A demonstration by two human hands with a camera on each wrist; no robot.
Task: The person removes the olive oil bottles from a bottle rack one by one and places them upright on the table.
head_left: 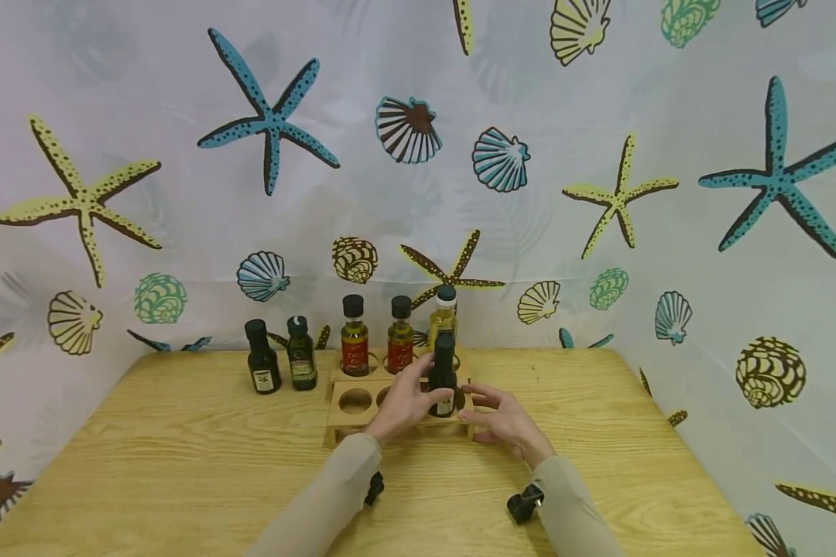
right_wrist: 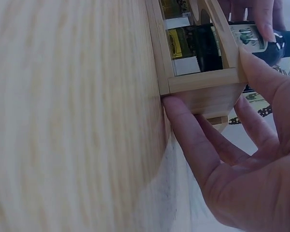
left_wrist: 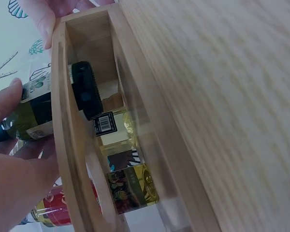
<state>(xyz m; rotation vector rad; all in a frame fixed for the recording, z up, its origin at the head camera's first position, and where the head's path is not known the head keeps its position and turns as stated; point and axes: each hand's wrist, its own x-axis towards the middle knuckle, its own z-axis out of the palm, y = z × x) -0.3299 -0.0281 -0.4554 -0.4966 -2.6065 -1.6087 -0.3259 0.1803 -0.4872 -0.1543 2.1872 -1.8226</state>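
Note:
My left hand (head_left: pixel 402 400) grips a dark green glass bottle (head_left: pixel 443 370) upright at the front right of a two-tier wooden bottle rack (head_left: pixel 351 419). In the left wrist view, the base of the bottle (left_wrist: pixel 87 89) reaches through a round hole in the rack's upper board (left_wrist: pixel 60 121). My right hand (head_left: pixel 503 424) holds the rack's right end. The right wrist view shows its thumb at the top corner and a finger at the lower edge of the end panel (right_wrist: pixel 208 99). Part of the front row is hidden behind my left hand.
Two red-labelled bottles (head_left: pixel 354 348) (head_left: pixel 400 348) and a yellow oil bottle (head_left: pixel 443 317) stand in the back tier. Left of the rack, two dark bottles (head_left: pixel 263 367) (head_left: pixel 302 363) stand on the wooden table (head_left: pixel 202 456). A patterned cloth (head_left: pixel 418 209) hangs behind.

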